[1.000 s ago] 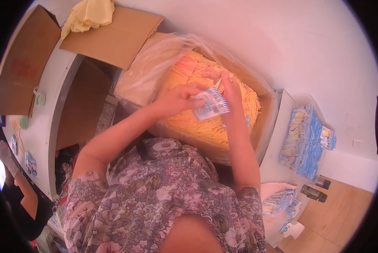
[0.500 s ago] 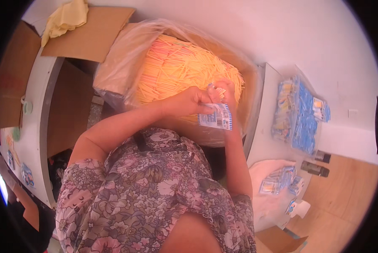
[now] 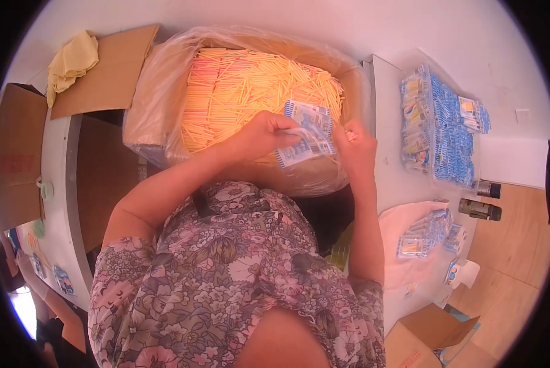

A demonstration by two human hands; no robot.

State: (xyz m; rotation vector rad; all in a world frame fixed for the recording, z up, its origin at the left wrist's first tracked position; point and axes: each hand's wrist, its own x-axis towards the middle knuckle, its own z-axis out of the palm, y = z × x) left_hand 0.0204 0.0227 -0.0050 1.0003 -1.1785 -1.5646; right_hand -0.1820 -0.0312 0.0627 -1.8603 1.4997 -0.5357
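Observation:
In front of me, over the near right part of a carton of thin sticks, a small blue-and-white plastic packet is stretched between my hands. My left hand is closed, pinching the packet's left side with thumb and forefinger. My right hand is closed at its right edge, with small pale bits, like stick ends, showing between the fingers. Below and beyond lie many thin yellow and pink sticks, heaped in the carton lined with clear plastic. Whether the packet holds anything cannot be made out.
On the right-hand table stands a clear bin full of blue packets. Nearer, more packets lie on a pink cloth. A carton flap with a yellow cloth is at far left. Another person's arm shows lower left.
My right hand has come away to the right from my left hand, and the packet now spreads between them, higher than before. The whole view has shifted slightly.

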